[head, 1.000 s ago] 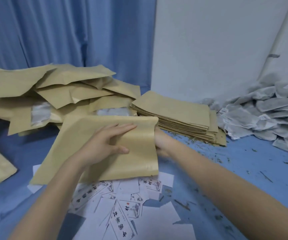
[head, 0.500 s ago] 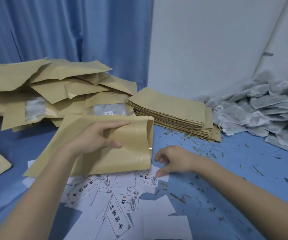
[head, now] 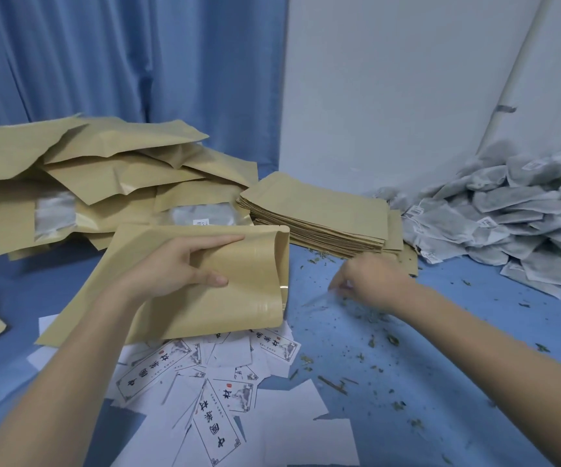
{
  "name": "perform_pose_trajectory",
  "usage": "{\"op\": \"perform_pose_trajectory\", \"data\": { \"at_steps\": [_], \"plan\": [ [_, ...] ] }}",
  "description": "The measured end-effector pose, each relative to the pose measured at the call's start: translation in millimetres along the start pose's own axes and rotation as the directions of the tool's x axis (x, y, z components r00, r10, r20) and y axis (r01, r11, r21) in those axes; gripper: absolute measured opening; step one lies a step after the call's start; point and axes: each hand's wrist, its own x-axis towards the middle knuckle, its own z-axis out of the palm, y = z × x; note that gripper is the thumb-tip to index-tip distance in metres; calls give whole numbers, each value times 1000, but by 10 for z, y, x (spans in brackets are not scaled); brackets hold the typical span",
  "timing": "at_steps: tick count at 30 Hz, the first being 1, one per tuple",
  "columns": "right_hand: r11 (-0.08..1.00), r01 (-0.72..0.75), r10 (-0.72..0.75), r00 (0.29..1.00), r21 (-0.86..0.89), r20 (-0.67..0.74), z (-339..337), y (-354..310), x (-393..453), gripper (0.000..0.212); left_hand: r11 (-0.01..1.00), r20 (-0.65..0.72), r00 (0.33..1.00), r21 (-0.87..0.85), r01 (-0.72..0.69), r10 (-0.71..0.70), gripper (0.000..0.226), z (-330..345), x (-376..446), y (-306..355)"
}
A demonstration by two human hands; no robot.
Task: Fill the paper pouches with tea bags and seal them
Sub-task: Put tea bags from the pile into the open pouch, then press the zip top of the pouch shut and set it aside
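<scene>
On blue cloth [head: 474,332], a smooth kraft-paper pouch [head: 238,291] in the left hand [head: 174,267].

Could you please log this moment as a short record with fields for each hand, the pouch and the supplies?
left hand: grips the kraft paper pouch, thumb on its front
pouch mouth: open, facing right
right hand: blurred, above the blue cloth, fingers curled; grasp unclear
empty pouch stack: behind the right hand
tea bag pile: far right
filled pouches: heaped at left
printed labels: scattered near edge
</scene>
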Motion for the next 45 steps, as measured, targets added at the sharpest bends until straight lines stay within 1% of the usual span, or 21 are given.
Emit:
{"op": "perform_pose_trajectory", "data": {
  "at_steps": [2,4,5,7,10,12,14,17,19,20,22,25,27,28,29,31,34,37,40,42,45],
  "plan": [
    [998,62,-57,961,10,-270,-10,36,-6,27,1000,10,1000,1,-4,4,69,20,25,28],
    [974,198,-120,865,112,-487,-38,7,-47,24,1000,21,999,14,-25,25,68,41,47,80],
    [956,266,-155,816,124,-557,-54,-28,-64,24,999,28,999,18,-36,35,67,50,57,114],
    [931,364,-271,737,27,-619,-84,-120,-57,28,999,51,998,-1,-43,43,65,60,72,197],
    [882,430,-461,701,-193,-544,-188,-298,-28,29,996,116,990,-40,-76,80,66,88,87,355],
    [870,417,-494,730,-264,-472,-321,-397,-31,35,988,167,976,-91,-127,140,66,118,103,477],
    [894,426,-447,820,-140,-357,-454,-473,-33,41,977,198,966,-166,-136,168,64,143,116,591],
    [924,380,-364,910,49,-199,-624,-409,-19,37,961,193,967,-251,-114,165,61,125,128,723],
    [916,370,-348,925,158,-151,-760,-363,-68,42,952,179,967,-278,-125,180,64,133,133,825],
    [913,360,-338,931,193,-137,-841,-347,-93,37,953,156,969,-267,-146,192,68,150,137,884],
    [897,311,-293,951,315,-103,-1011,-322,-135,11,953,49,976,-234,-195,212,75,186,126,1049],
    [893,206,-189,979,399,-82,-1280,-284,-183,32,923,-17,951,-238,-303,308,84,215,64,1323],
    [914,131,-104,990,384,-90,-1418,-206,-214,34,924,-3,936,-160,-348,352,94,251,36,1491],
    [914,94,-59,993,396,-98,-1485,-164,-248,34,927,-38,932,-89,-364,362,96,296,37,1571],
    [915,67,-27,994,397,-107,-1556,-126,-290,34,924,-114,918,-9,-383,380,92,356,55,1637],
    [923,79,-42,994,377,-106,-1727,-73,-400,32,900,-289,854,84,-427,432,70,476,119,1772],
    [943,106,-40,977,316,-207,-1965,63,-560,21,892,-439,788,83,-444,433,28,529,184,1927],
    [943,59,55,943,328,-328,-2113,261,-712,36,897,-503,795,-82,-434,339,3,487,249,2025],
    [895,80,146,877,439,-458,-2270,458,-990,60,846,-529,810,-284,-450,253,13,494,293,2121],
    [860,152,89,896,488,-436,-2361,591,-1173,69,808,-503,845,-413,-421,183,13,513,321,2161],
    [904,202,-57,930,378,-362,-2381,673,-1371,75,720,-370,926,-624,-303,69,14,572,375,2158]
  ]
}}
